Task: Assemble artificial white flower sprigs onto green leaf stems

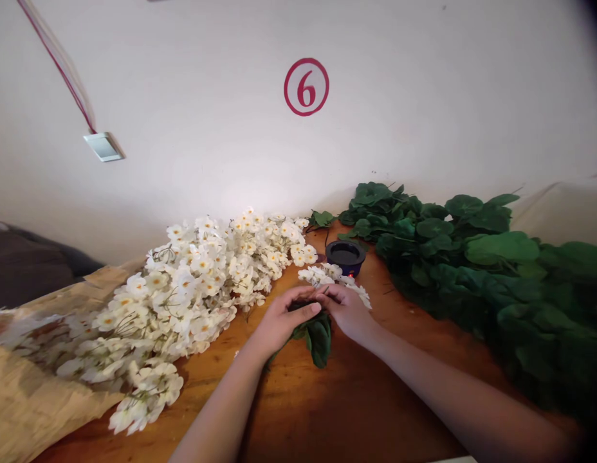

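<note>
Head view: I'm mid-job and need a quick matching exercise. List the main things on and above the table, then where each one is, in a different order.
Things:
1. White flower sprays
2. Heap of green leaves
3. Dark round cup
4. Red circled 6

Places:
A. Along the right side of the wooden table
B. On the wall above the table
C. On the left, partly on brown paper
D. At the table's back, between the two heaps

Pairs: 1-C, 2-A, 3-D, 4-B
</note>
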A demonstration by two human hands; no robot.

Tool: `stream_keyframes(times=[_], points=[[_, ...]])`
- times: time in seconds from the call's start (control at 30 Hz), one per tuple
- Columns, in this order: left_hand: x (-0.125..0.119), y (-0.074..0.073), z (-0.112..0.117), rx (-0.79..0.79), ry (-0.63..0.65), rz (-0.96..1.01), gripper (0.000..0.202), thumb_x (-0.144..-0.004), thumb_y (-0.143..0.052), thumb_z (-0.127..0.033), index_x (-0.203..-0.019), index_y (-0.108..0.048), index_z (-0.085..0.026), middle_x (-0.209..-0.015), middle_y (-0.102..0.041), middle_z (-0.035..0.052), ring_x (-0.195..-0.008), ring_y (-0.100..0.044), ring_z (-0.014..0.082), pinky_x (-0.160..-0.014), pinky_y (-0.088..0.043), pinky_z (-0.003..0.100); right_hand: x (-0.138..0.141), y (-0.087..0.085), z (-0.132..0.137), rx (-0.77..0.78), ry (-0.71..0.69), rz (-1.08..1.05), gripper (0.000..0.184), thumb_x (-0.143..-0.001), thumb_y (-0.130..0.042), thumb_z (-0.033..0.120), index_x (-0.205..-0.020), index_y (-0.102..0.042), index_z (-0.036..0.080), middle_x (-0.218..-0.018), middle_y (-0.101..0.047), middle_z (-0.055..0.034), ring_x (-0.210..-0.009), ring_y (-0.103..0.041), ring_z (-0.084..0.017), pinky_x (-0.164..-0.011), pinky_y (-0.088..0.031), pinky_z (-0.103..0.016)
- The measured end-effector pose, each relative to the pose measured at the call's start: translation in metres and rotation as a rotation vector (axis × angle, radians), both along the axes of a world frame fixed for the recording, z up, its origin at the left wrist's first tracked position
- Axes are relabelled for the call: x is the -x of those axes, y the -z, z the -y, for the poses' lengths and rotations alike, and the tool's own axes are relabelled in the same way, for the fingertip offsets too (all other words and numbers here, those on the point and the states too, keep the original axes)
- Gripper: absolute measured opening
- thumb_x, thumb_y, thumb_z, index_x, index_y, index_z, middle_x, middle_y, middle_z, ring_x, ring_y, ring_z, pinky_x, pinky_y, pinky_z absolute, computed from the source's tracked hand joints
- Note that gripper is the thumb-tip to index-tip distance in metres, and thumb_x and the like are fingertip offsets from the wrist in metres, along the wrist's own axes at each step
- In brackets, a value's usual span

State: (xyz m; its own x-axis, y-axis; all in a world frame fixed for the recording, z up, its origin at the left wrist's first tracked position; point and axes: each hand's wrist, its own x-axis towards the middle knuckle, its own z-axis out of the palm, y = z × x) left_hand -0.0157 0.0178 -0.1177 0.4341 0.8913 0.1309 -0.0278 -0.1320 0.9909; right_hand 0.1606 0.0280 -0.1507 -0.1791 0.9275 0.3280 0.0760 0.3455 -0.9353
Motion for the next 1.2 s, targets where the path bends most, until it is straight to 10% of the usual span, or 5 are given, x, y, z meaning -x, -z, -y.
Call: stream_keyframes(times=[0.17,0.43,0.73,1.0,1.2], points=[[0.002,-0.002,0.000,-0.054,0.024,-0.062,0.049,-0.073,-0.069,-0.016,-0.122,-0.063,-0.021,-0.125,-0.065,0.0088,-0.116,-0.059,0.0242,-0.103,-0.042,0.040,0.000,-0.005,0.003,0.003,0.017,0.002,0.022,-0.086,-0.059,0.040,-0.078,-0.066,0.020,-0.084,-0.071,-0.0032,-0.079,-0.063,-0.019,-0.074,-0.048,-0.031],[0.010,0.004,-0.013,-0.131,-0.334,-0.277,0.028,-0.073,-0.053,-0.006,-0.090,-0.072,-0.018,-0.091,-0.074,0.0040,-0.088,-0.067,0.0189,-0.085,-0.052,0.033,-0.001,-0.010,0.006,0.019,-0.002,-0.060,0.022,-0.086,-0.058,0.039,-0.081,-0.067,0.020,-0.083,-0.069,-0.0043,-0.080,-0.062,-0.019,-0.073,-0.047,-0.031],[0.012,-0.001,-0.010,-0.739,-0.174,-0.489,0.037,-0.075,-0.053,0.002,-0.091,-0.075,-0.023,-0.095,-0.074,0.0035,-0.105,-0.063,0.0203,-0.100,-0.045,0.039,-0.001,-0.014,0.010,-0.068,0.029,0.009,0.020,-0.088,-0.056,0.035,-0.079,-0.066,0.020,-0.083,-0.069,-0.0039,-0.079,-0.062,-0.018,-0.073,-0.047,-0.030],[0.004,0.001,-0.003,-0.451,-0.226,-0.331,0.012,-0.082,-0.063,-0.018,-0.090,-0.071,-0.021,-0.089,-0.073,0.0032,-0.082,-0.068,0.0163,-0.078,-0.053,0.029,-0.001,-0.012,0.008,-0.037,0.067,-0.003,0.019,-0.088,-0.056,0.036,-0.081,-0.066,0.021,-0.084,-0.071,-0.0044,-0.080,-0.064,-0.019,-0.075,-0.050,-0.032],[-0.001,0.006,-0.003,-0.210,-0.119,-0.334,0.041,-0.071,-0.075,-0.038,-0.107,-0.063,-0.020,-0.084,-0.068,0.0008,-0.071,-0.061,0.0140,-0.066,-0.047,0.025,-0.001,-0.013,0.010,-0.107,0.083,0.064,0.020,-0.090,-0.054,0.035,-0.083,-0.067,0.021,-0.085,-0.070,-0.0045,-0.081,-0.064,-0.019,-0.076,-0.050,-0.033]])
